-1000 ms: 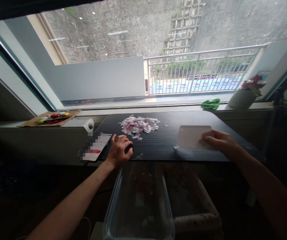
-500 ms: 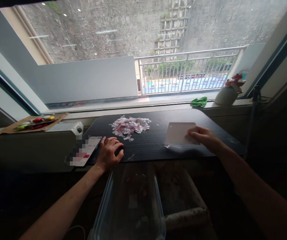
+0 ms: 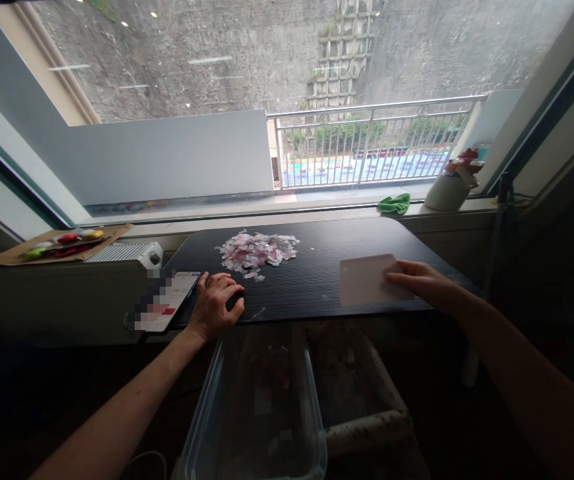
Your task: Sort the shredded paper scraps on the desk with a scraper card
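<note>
My right hand (image 3: 419,281) grips the right end of a thin white plastic scraper (image 3: 364,279), a flat rectangle with rounded corners and a small hole in one corner. It is held low over the right part of the black tabletop (image 3: 311,280). My left hand (image 3: 217,303) rests on the left front part of the table, fingers loosely bent and thumb apart, holding nothing. Just left of it lies a phone (image 3: 174,300) with a lit screen, partly pixelated. A heap of torn pinkish-white paper scraps (image 3: 257,252) lies beyond my left hand.
Below the table's front edge stand a clear plastic bin (image 3: 261,413) with a few scraps inside and a worn box (image 3: 367,427). On the window sill are a green cloth (image 3: 394,204) and a pale spray bottle (image 3: 449,190). A white radiator (image 3: 127,257) stands left.
My right hand has moved the scraper slightly right and toward the table's front edge. A small white scrap beside it no longer shows there. My left hand has stayed in place.
</note>
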Tool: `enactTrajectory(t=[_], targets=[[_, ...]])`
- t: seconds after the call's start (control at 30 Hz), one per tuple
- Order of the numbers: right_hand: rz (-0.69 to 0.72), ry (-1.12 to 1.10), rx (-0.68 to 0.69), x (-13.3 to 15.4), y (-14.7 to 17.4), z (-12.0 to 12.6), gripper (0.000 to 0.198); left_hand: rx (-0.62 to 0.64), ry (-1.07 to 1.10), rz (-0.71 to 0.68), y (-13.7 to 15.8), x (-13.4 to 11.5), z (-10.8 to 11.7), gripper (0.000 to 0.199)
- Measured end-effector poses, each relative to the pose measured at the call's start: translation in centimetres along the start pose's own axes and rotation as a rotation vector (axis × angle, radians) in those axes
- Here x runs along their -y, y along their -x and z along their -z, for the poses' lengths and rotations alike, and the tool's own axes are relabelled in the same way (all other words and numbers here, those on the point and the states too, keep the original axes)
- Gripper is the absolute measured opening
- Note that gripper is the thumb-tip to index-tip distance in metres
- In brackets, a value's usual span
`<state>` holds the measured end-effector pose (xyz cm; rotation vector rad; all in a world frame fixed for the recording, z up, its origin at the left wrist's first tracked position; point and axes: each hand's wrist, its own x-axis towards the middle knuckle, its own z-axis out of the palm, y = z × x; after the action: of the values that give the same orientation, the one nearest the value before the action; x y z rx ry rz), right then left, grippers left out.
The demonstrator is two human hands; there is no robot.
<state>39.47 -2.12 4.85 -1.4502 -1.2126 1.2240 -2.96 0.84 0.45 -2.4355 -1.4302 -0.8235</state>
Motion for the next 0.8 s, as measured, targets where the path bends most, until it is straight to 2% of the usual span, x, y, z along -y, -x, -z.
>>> enactTrajectory(t=[0.2, 0.47, 0.67, 0.8], targets=[[0.051, 0.007, -0.174, -0.9, -0.2, -2.1, 0.024, -0.002, -0.005, -0.006, 0.0, 0.0, 0.0, 0.022], [0.226, 0.170, -0.324, -3.5, 3.2, -6.5, 0.028, 0.008, -0.001, 0.014, 0.0, -0.3, 0.1, 0.020], [0.284, 0.213, -0.447, -3.6, 4.7, -6.2, 0.029, 0.008, 0.002, 0.025, 0.1, -0.4, 0.1, 0.019], [0.278, 0.264, -0.445, -3.4, 5.6, -7.1, 0.026, 0.005, 0.003, 0.022, 0.1, -0.4, 0.0, 0.019]])
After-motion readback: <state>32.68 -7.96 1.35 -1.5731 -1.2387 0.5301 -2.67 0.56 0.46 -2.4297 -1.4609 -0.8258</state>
